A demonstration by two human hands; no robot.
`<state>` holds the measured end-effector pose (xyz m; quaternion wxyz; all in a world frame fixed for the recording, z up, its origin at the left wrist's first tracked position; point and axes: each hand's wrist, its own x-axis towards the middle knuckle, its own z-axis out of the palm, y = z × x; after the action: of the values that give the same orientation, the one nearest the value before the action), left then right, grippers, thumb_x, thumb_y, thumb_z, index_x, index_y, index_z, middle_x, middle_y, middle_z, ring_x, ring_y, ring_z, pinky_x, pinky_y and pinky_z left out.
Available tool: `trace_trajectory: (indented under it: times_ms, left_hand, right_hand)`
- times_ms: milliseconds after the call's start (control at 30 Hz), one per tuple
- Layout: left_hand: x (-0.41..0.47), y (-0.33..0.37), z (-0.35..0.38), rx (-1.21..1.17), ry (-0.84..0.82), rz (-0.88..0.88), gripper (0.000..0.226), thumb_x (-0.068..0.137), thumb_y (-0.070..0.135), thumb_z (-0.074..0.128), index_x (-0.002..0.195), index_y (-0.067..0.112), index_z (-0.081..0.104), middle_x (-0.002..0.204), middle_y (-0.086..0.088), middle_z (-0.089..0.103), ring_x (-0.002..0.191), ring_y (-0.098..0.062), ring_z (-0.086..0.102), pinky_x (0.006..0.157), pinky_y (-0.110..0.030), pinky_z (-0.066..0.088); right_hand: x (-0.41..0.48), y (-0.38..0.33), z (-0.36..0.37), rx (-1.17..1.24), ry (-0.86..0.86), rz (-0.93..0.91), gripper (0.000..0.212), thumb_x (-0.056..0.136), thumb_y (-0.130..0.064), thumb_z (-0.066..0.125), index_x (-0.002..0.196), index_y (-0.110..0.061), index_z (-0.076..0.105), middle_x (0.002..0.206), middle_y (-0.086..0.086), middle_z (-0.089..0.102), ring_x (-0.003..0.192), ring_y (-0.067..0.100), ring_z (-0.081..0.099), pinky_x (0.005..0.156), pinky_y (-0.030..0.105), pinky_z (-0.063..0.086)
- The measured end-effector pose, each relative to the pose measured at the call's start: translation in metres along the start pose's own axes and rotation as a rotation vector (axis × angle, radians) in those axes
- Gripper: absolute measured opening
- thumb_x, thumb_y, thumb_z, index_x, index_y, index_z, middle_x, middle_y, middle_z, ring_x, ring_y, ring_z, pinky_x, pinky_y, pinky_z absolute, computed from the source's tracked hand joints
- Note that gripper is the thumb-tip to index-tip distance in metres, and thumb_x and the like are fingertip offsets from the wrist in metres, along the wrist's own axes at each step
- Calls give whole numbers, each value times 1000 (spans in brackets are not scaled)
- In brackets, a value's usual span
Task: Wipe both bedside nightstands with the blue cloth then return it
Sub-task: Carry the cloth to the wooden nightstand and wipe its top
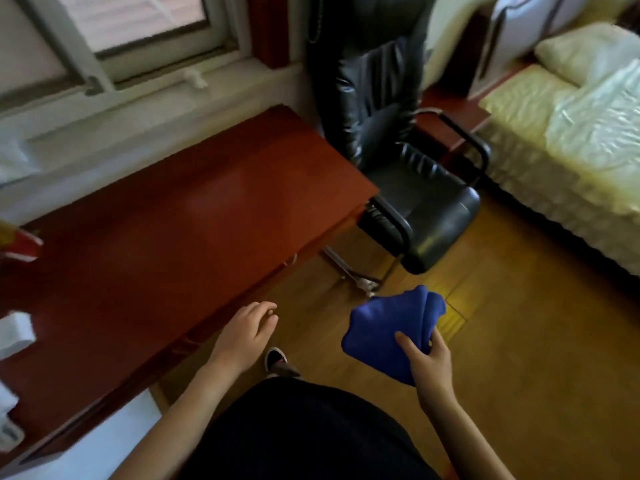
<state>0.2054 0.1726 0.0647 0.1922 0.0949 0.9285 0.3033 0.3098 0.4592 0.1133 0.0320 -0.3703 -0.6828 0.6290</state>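
My right hand (431, 365) grips a crumpled blue cloth (384, 327), held in the air over the wooden floor, with the thumb pressed on top of it. Near the front edge of a red-brown desk (166, 237) hovers my left hand (247, 336), empty, its fingers loosely curled. A red-brown nightstand (453, 119) shows partly behind the chair, beside the bed at the upper right. No second nightstand is in view.
A black leather armchair (398, 161) stands between the desk and the bed (571, 140). White items lie at the desk's left edge (14, 334), and a red object (20, 244) too. A window (121, 36) runs above the desk. Wooden floor (519, 341) spreads to the right.
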Motion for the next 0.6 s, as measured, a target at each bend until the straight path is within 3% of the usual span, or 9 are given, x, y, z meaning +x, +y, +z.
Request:
trace_trajectory:
  times_ms: [200,300,400,600]
  left_hand:
    - [-31,74,86,32,-253,134,38,100,42,37,131,26,53,128,7,55,114,-7,51,82,-21,43]
    - [-43,105,121,63,-346,188,36,99,38,41,129,23,55,126,4,58,114,-11,55,87,-26,47]
    - [-41,136,146,104,-427,233,35,99,38,43,128,23,55,125,6,58,108,-6,53,79,-19,45]
    - [-2,199,186,119,-457,258,32,98,37,45,126,25,56,124,6,59,104,-4,53,73,-16,42]
  right_hand:
    - [-79,91,-131,155,310,153,25,85,-12,71,108,-17,64,99,6,73,91,24,71,77,41,57]
    - [-114,126,-178,236,463,211,26,84,-10,71,109,-14,63,99,3,71,93,21,69,72,32,54]
    - [-131,145,-211,282,560,245,31,84,-7,70,113,-11,60,95,-4,67,87,11,64,69,25,49]
    - [-89,150,-264,307,628,252,39,83,-11,73,120,-10,59,100,-3,67,100,22,66,83,35,53]
